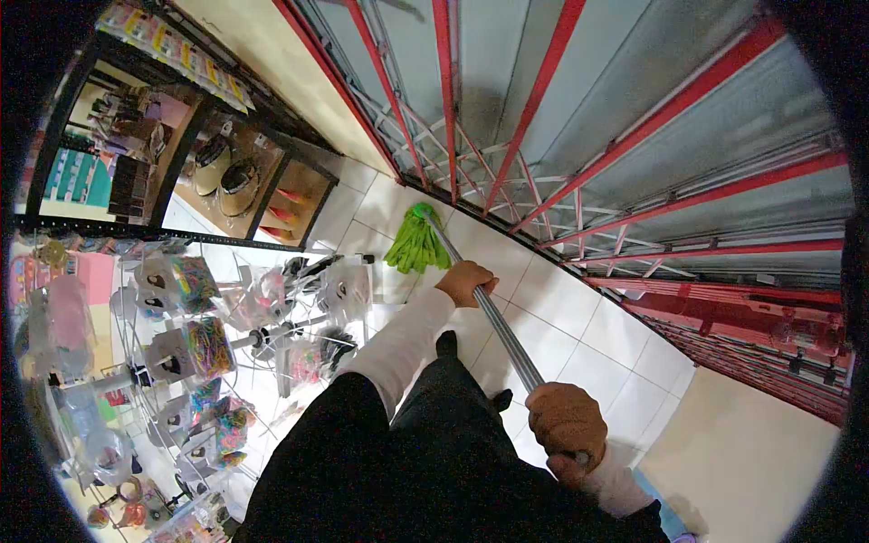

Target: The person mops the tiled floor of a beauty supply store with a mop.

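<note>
A mop with a metal handle (507, 339) and a bright green strand head (417, 241) slants across the middle of the view. Its head lies on the white tiled floor (588, 357), near the foot of the red folding gate. My left hand (467, 282) is closed round the handle, partway down towards the head. Closer to my body, my right hand (568, 430) wraps the handle near its upper end. Below the handle, a dark shoe (446, 344) of mine shows on the tiles.
Along the right runs a red folding gate (543, 109) before grey panels. A wire display rack (240, 342) with hanging packets stands close on my left. Beyond it is a black-framed shelf unit (172, 167) with assorted goods. A cream wall (733, 452) fills the lower right.
</note>
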A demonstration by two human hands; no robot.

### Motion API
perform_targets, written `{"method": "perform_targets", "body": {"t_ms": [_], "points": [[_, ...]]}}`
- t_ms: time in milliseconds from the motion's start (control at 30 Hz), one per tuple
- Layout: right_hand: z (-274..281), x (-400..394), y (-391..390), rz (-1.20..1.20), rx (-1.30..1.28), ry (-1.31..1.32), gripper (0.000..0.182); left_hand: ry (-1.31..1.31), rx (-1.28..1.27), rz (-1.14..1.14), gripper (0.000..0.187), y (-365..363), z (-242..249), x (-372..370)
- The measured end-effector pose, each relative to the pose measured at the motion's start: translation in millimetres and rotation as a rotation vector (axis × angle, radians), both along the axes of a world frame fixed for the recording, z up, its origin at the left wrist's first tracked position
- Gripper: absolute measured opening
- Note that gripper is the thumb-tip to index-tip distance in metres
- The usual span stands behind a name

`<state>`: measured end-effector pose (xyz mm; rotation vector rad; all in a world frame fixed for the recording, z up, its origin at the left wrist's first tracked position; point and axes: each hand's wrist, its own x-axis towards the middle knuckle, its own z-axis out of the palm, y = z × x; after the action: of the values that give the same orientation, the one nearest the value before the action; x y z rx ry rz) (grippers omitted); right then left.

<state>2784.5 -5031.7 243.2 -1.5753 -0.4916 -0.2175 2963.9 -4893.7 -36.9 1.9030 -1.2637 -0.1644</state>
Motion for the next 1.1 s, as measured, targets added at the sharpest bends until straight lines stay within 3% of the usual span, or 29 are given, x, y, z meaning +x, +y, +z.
{"method": "perform_targets", "body": {"t_ms": [133,200,300,400,433,500,533,733,867,967,1033,1100], "points": [[-41.6,-6.2,6.9,-0.092,-0.065,-0.085,0.012,0.068,-0.029,0.012,0.026,6.6,-21.1,8.1],[-51.1,-9.1,9.3,0.011,0.041,-0.058,0.014,0.191,-0.054,-0.013,0.026,9.7,-20.6,3.8],[-23.6,-20.5,7.6,-0.100,0.032,-0.015,0.018,0.034,-0.012,0.215,0.025,-1.9,-26.0,-24.8],[23.7,-31.0,-4.9,-0.103,0.087,0.062,0.019,0.263,-0.158,0.195,0.026,-20.1,33.8,-58.1],[29.7,-36.9,-3.1,-0.138,0.150,0.091,0.020,0.220,-0.141,0.252,0.027,-21.4,34.7,-68.6],[26.9,-37.6,-6.7,0.080,0.063,0.046,0.022,0.134,-0.111,0.360,0.028,-22.2,27.4,-84.0],[21.9,-37.2,-7.4,0.187,0.021,0.027,0.023,0.249,-0.055,0.318,0.029,-13.7,17.1,-81.9],[-6.9,-19.7,3.0,0.204,0.061,-0.049,0.019,0.057,-0.115,0.225,0.031,-2.2,-1.9,-47.1],[-23.3,-10.6,15.7,-0.135,-0.027,-0.124,0.030,0.033,-0.112,0.193,0.031,2.4,-16.3,-20.7],[-33.4,-16.8,5.4,-0.090,0.094,-0.059,0.009,0.068,-0.114,0.202,0.030,-2.6,-16.1,-23.9],[-19.1,-28.1,-1.7,-0.041,0.066,0.007,0.013,0.090,-0.228,0.239,0.030,-15.4,-3.0,-31.1],[2.6,-32.4,-9.2,0.021,0.036,0.060,0.017,0.095,-0.186,0.339,0.030,-22.3,13.9,-54.7]]}}
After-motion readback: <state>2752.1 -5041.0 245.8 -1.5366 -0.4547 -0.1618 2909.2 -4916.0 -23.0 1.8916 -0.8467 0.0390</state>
